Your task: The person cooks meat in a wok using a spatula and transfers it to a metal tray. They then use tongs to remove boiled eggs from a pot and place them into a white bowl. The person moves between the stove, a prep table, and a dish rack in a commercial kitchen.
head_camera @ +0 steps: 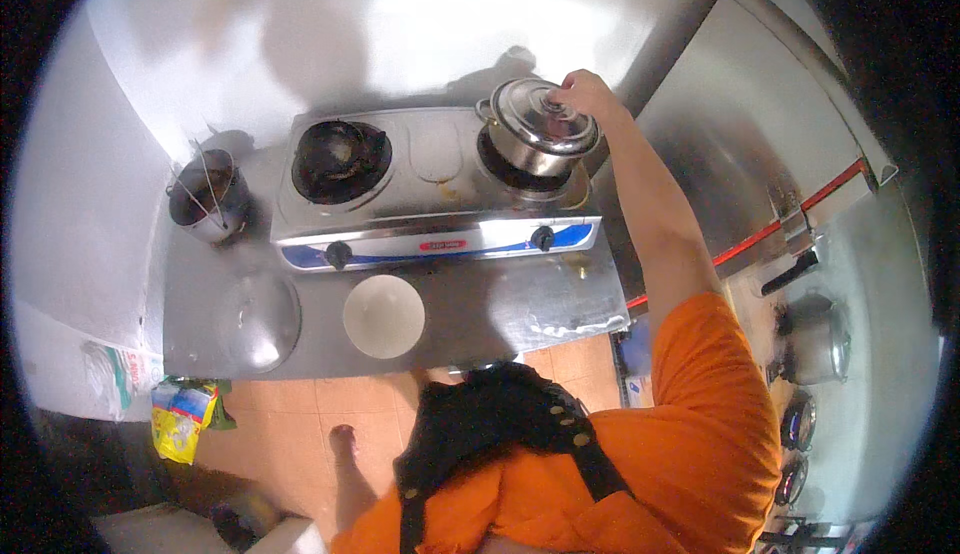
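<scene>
My right hand grips the knob of a shiny metal lid at the top of a two-handled stainless steel pot. That pot stands over the right burner of a two-burner gas stove. Whether the lid rests fully on the rim is not clear. What appears to be my left hand hangs low at my left side, above the tiled floor, small and blurred; its fingers cannot be made out. A white bowl sits on the metal counter in front of the stove.
A black pan support covers the left burner. Left of the stove stands a metal pot with a wire handle. A round transparent lid lies at the counter's left. A yellow and blue packet is below; more pots stand far right.
</scene>
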`<state>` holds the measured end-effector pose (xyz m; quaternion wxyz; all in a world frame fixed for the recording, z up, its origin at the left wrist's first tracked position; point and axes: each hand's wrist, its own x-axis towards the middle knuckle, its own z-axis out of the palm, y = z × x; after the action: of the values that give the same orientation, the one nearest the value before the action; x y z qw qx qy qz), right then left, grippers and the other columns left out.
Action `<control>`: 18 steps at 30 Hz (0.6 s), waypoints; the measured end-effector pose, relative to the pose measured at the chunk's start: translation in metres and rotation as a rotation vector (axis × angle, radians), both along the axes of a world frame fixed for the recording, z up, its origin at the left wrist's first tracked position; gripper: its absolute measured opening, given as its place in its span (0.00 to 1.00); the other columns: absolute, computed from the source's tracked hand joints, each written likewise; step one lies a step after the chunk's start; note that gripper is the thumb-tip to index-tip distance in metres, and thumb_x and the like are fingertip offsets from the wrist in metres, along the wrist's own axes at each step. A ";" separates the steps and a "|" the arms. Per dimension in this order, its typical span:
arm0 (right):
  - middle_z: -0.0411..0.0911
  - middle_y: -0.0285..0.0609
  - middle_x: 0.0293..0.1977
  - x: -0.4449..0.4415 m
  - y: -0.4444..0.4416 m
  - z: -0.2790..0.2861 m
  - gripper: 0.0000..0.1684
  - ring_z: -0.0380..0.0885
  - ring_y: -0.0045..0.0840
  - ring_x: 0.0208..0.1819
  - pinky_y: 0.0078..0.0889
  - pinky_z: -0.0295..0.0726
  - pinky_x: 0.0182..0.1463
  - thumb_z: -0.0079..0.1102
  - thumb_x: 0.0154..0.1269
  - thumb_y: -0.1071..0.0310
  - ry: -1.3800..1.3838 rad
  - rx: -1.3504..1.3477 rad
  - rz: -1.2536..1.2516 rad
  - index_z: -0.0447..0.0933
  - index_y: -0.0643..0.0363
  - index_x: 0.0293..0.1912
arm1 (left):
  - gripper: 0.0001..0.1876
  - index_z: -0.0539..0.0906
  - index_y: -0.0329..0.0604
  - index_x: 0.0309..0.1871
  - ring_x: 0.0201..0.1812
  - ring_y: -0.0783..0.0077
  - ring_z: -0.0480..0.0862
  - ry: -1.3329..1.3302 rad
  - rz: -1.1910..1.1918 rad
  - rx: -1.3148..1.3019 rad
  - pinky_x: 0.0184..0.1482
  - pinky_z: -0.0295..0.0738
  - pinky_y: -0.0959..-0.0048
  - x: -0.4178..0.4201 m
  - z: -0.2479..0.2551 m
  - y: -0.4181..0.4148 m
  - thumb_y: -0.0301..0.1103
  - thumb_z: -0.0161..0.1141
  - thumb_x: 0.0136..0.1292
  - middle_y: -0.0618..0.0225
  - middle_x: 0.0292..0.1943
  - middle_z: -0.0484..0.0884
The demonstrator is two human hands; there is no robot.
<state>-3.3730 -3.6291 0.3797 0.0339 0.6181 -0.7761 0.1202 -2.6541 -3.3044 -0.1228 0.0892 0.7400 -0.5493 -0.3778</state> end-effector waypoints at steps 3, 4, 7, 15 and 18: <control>0.84 0.53 0.32 0.009 -0.016 -0.004 0.30 0.83 0.40 0.36 0.38 0.81 0.43 0.69 0.47 0.45 -0.042 0.157 0.027 0.84 0.65 0.37 | 0.11 0.84 0.46 0.39 0.37 0.63 0.81 0.001 -0.064 0.110 0.37 0.82 0.58 -0.001 0.000 0.027 0.42 0.63 0.59 0.65 0.36 0.81; 0.84 0.53 0.32 0.010 -0.019 -0.006 0.30 0.83 0.39 0.36 0.38 0.81 0.43 0.69 0.46 0.46 -0.056 0.153 0.030 0.84 0.65 0.37 | 0.11 0.84 0.46 0.39 0.36 0.63 0.81 -0.028 -0.133 0.138 0.37 0.82 0.58 -0.002 0.000 0.038 0.42 0.63 0.59 0.65 0.36 0.81; 0.84 0.52 0.30 0.004 -0.021 -0.010 0.30 0.83 0.38 0.34 0.38 0.81 0.41 0.69 0.44 0.47 -0.104 0.142 0.018 0.84 0.66 0.36 | 0.11 0.85 0.46 0.38 0.36 0.61 0.82 -0.139 -0.388 0.187 0.37 0.82 0.58 -0.010 -0.007 0.064 0.43 0.61 0.60 0.63 0.35 0.83; 0.82 0.55 0.23 -0.032 -0.030 0.036 0.32 0.83 0.42 0.29 0.39 0.82 0.39 0.63 0.47 0.40 -0.077 -0.038 0.114 0.85 0.67 0.29 | 0.14 0.87 0.46 0.35 0.35 0.57 0.86 -0.400 -0.763 0.254 0.37 0.80 0.57 -0.017 -0.020 0.068 0.45 0.57 0.62 0.60 0.34 0.87; 0.82 0.48 0.22 -0.032 -0.036 0.094 0.29 0.79 0.32 0.27 0.36 0.78 0.35 0.66 0.46 0.45 0.030 -0.005 0.163 0.84 0.66 0.29 | 0.16 0.88 0.46 0.34 0.35 0.55 0.87 -0.500 -0.866 0.239 0.38 0.80 0.57 -0.007 -0.011 0.056 0.45 0.55 0.63 0.58 0.34 0.88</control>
<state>-3.4049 -3.6656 0.4738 0.0371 0.6811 -0.7222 0.1151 -2.6613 -3.2483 -0.1337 -0.2946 0.5175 -0.7629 -0.2515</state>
